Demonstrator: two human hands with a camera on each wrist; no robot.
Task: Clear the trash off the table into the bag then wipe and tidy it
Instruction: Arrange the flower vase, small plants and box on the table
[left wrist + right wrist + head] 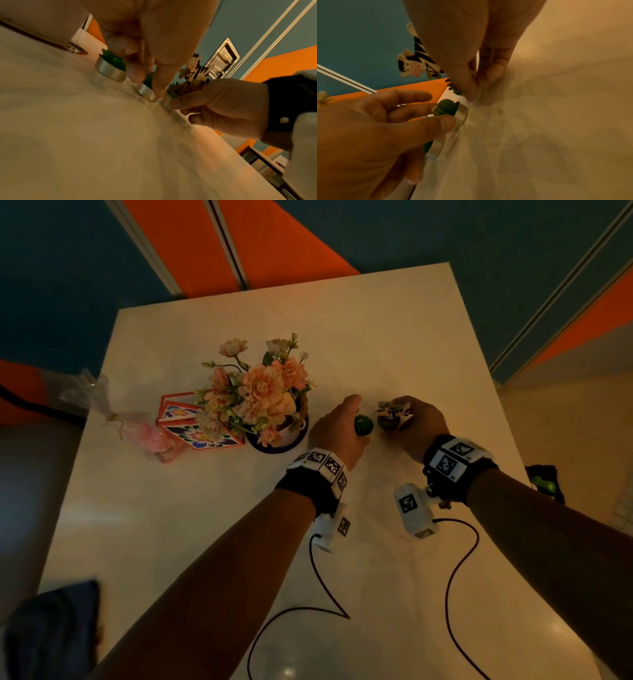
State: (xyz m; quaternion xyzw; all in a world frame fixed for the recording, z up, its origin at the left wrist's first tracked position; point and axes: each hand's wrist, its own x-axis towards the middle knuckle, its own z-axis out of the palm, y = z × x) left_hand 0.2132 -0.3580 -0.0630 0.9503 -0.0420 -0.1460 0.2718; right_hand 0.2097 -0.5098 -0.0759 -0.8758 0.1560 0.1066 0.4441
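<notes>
On the white table my left hand pinches a small green cactus candle in a silver tin by its rim; the left wrist view shows the tin standing on the tabletop. My right hand grips a second silver tin with leaves and a wooden zebra figure, just right of the first. In the right wrist view my thumb and fingers cover that tin, and the zebra sticks out. No trash or bag shows.
A third green tealight stands just left of the held ones. A pink flower bouquet in a pot, patterned tiles and a pink cellophane gift bag occupy the table's left. Dark cloth lies at the near-left corner.
</notes>
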